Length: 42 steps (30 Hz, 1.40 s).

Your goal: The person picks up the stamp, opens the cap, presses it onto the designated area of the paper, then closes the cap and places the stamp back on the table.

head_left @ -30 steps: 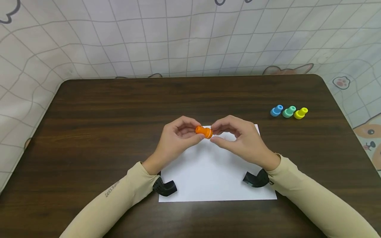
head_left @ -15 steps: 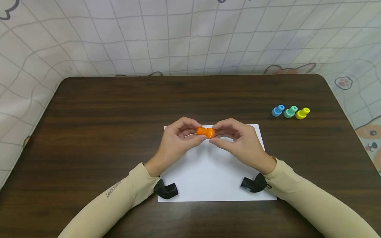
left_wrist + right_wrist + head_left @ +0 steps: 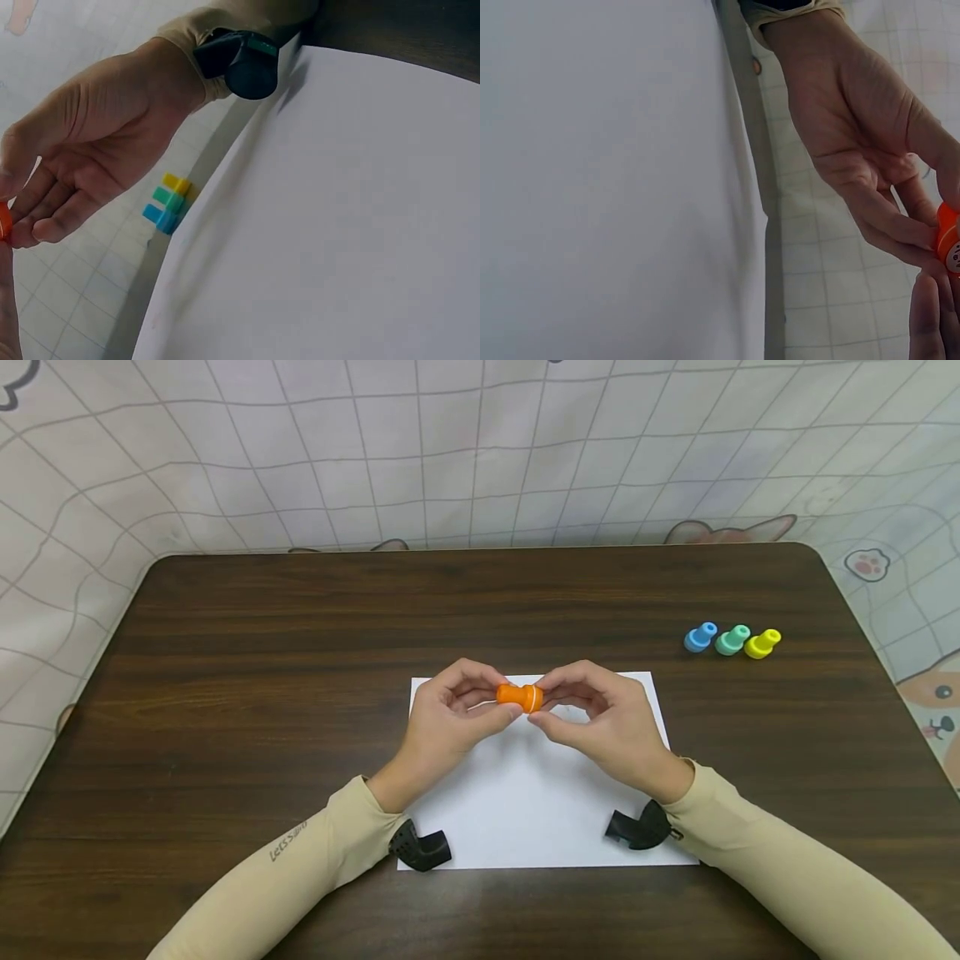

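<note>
An orange peg-shaped stamp (image 3: 512, 694) lies sideways between both hands above the white paper (image 3: 547, 810). A pale ring runs round its wider right end. My left hand (image 3: 442, 718) pinches the narrow end between thumb and fingers. At the wider end, my right hand (image 3: 603, 718) holds on with thumb and fingertips. In the right wrist view the stamp (image 3: 946, 229) shows a white disc with dark marks, partly cut off by the frame edge. Only an orange sliver of it appears in the left wrist view.
Blue (image 3: 701, 637), green (image 3: 732, 640) and yellow (image 3: 762, 644) stamps stand in a row at the back right of the dark wooden table (image 3: 262, 635). Behind the table hangs a white gridded cloth (image 3: 465, 452). A black wrist camera sits under each sleeve cuff.
The orange stamp has shifted slightly right and nearer in the head view, along with the left hand. Its tilt has levelled a little. Both hands stay on it.
</note>
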### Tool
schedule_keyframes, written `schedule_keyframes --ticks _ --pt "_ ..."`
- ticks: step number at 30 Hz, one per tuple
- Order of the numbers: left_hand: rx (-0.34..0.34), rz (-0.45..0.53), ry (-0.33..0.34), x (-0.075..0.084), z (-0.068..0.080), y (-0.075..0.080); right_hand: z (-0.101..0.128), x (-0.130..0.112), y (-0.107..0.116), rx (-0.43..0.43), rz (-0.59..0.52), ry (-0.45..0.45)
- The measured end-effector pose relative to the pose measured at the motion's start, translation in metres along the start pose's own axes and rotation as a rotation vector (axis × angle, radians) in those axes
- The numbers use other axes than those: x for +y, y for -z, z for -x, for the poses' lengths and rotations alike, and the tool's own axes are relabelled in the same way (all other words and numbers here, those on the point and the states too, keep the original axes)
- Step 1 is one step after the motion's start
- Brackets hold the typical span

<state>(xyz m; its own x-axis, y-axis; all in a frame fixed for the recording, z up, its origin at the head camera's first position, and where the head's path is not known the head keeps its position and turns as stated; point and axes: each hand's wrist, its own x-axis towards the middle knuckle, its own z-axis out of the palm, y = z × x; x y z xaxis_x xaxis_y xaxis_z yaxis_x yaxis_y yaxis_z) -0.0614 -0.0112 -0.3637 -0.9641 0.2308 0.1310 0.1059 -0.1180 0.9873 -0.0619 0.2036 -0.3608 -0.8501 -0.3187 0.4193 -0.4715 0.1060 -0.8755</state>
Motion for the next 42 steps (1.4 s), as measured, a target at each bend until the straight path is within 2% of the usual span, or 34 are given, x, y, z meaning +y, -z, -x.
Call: schedule_keyframes --ticks 6,16,30,37,42 --pt "0.000 -0.002 0.002 0.000 0.000 0.000 0.000 0.000 0.000 0.007 0.012 0.027" --pt "-0.006 -0.023 0.010 0.002 -0.001 0.001 -0.001 0.000 0.000 0.006 0.034 0.022" --pt "0.009 -0.047 -0.017 0.005 -0.002 0.004 -0.001 0.001 0.003 0.014 0.048 0.015" --pt "0.007 -0.034 -0.053 0.012 -0.006 0.009 -0.005 -0.002 0.010 0.043 0.049 0.040" --pt "0.026 -0.049 -0.065 0.018 -0.011 0.014 -0.009 -0.008 0.023 0.108 0.088 0.043"
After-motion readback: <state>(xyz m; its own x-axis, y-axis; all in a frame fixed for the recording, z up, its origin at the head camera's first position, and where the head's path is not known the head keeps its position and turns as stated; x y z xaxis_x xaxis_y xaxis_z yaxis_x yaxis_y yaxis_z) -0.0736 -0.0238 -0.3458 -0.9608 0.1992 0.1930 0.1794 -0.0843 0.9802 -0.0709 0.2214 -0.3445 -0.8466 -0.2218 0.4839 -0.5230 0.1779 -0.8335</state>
